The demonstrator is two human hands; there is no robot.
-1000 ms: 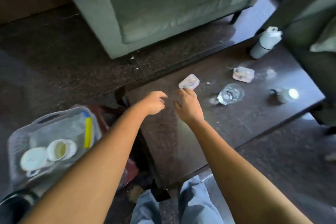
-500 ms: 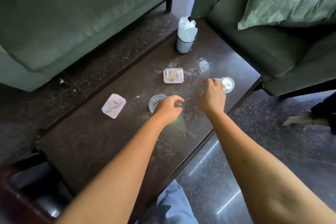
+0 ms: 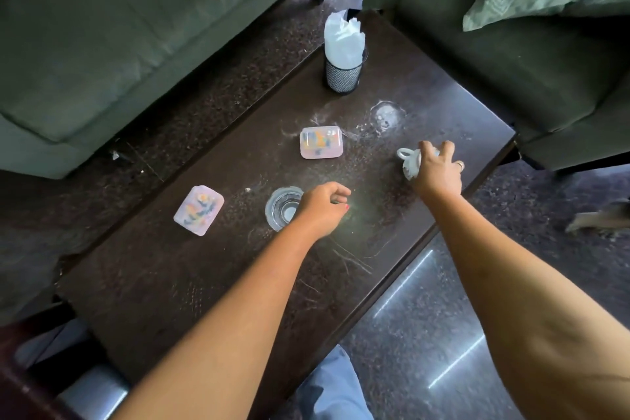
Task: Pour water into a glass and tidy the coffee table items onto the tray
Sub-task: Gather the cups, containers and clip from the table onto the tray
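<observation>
Head camera, looking down on the dark coffee table (image 3: 191,290). The right hand (image 3: 438,172) is draped over a small white jug (image 3: 409,162) near the table's right edge, fingers spread across its top and closed around it; the jug's handle pokes out to the left. Whether the jug is lifted or sitting on the wood is hard to judge from this angle. The left hand (image 3: 324,210) is loosely curled, holding nothing, right beside the clear glass (image 3: 282,209), which stands upright mid-table. Two pastel coasters lie flat: one (image 3: 198,210) left of the glass, another (image 3: 320,142) further back. At the far end a black mesh holder (image 3: 342,75) stands stuffed with white tissue (image 3: 342,39). A whitish ring mark (image 3: 387,114) stains the wood behind the jug. Green sofas (image 3: 102,27) flank the table.
</observation>
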